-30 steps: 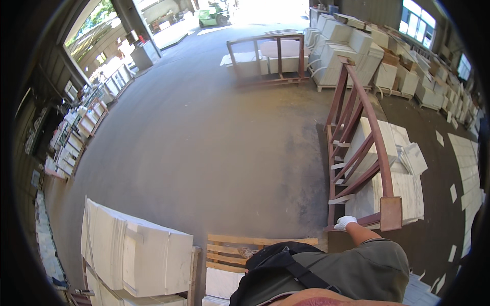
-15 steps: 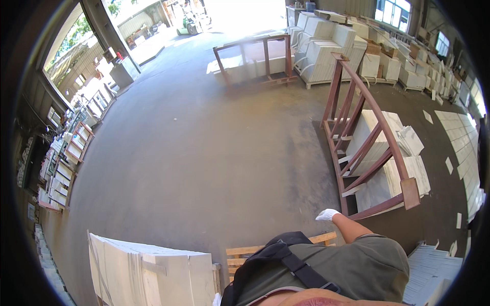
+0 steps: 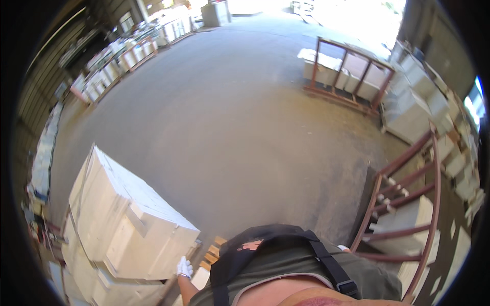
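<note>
While my white-gloved left hand [image 3: 185,268] hangs open-fingered beside one white stone-slab stack [image 3: 132,219], I cannot tell the finger state of my mostly hidden right hand [image 3: 344,248], near one of two reddish-brown metal racks [image 3: 437,204].

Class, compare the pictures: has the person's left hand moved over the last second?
Yes: the left hand came forward, judged against the pale slab stack, from out of view to beside its right end.
</note>
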`<state>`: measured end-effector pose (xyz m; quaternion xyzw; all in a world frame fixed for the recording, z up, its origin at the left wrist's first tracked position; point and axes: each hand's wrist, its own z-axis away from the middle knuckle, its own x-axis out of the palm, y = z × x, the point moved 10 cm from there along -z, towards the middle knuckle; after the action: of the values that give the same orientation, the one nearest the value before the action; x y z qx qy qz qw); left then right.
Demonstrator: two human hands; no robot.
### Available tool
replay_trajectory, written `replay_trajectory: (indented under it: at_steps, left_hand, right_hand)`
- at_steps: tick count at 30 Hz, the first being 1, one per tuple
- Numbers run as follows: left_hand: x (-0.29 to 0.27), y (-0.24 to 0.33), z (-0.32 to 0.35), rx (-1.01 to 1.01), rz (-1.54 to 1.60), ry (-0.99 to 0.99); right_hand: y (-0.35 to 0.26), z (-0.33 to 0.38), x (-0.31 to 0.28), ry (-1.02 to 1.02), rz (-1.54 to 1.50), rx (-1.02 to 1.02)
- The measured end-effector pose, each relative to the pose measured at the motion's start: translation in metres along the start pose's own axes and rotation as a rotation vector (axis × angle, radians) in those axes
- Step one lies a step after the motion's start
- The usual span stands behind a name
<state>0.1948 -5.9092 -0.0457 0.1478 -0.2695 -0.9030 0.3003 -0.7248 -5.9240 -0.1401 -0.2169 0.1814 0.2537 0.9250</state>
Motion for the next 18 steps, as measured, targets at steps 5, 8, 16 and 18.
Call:
replay_trajectory:
  at_steps: [5,8,16,18]
  left_hand:
    - [0.122,-0.091,-0.004,-0.088,-0.197,-0.060]
    - [0.192,-0.062,0.002,0.046,-0.515,-0.349]
    - [0.201,0.081,-0.042,0.010,-0.272,0.120]
    - [0.211,0.100,-0.070,-0.046,-0.105,0.082]
  right_hand:
    - [-0.141,-0.152,-0.134,0.082,0.319,-0.236]
    - [-0.266,-0.188,-0.186,0.021,-0.048,-0.117]
    - [-0.666,-0.163,-0.159,-0.102,-0.180,-0.773]
    - [-0.699,-0.190,-0.130,-0.216,-0.164,-0.786]
